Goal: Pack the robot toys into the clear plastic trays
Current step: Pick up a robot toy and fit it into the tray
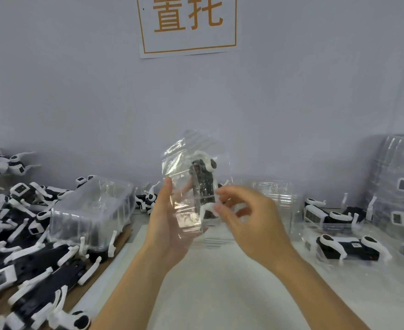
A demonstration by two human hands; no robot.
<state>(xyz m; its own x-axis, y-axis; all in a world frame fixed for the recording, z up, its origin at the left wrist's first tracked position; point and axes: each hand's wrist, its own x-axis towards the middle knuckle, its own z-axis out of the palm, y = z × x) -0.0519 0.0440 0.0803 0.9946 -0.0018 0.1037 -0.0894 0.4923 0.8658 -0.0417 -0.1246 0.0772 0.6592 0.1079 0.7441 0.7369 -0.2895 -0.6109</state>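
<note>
I hold a clear plastic tray (186,177) upright in front of me, above the table. A black and white robot toy (204,184) sits inside it. My left hand (170,222) supports the tray from below and from the left, thumb up along its edge. My right hand (246,217) is at the tray's right side, blurred, with fingers curled at a white leg of the toy. Whether those fingers pinch it I cannot tell.
A heap of black and white robot toys (22,246) covers the left of the table, with an upturned stack of clear trays (94,210) on it. Packed trays (400,182) pile up at the right, loose toys (348,248) in front. A sign (187,25) hangs on the wall.
</note>
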